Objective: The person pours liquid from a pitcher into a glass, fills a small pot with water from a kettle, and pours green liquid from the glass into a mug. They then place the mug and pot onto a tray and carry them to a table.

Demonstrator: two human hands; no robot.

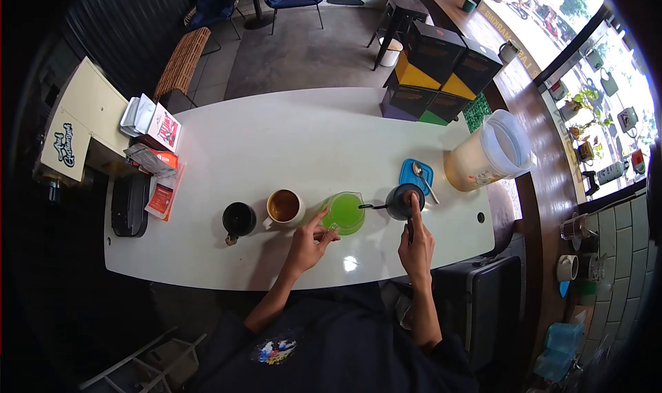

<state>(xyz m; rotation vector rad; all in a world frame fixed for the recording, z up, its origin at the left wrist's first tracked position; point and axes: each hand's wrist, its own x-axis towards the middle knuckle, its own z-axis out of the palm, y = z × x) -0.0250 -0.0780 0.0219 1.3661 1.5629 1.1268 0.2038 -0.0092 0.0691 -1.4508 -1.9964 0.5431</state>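
A clear glass of bright green liquid (345, 212) stands near the front middle of the white table. My left hand (310, 244) is at its left and near side, with the index finger against the glass and the other fingers bent close by its near edge. Just right of it is a dark gooseneck kettle (396, 203), its thin spout pointing left to the glass rim. My right hand (417, 248) is at the kettle, index finger stretched onto the lid knob and the other fingers curled below. Its handle is hard to make out.
Left of the glass are a cup of brown drink (283, 205) and a dark cup (239, 219). A spoon (425, 179) lies on a blue lid (411, 174). Farther right stands a large plastic pitcher (476, 158). Stacked boxes (434, 55) occupy the far right corner; packets (163, 193) lie left.
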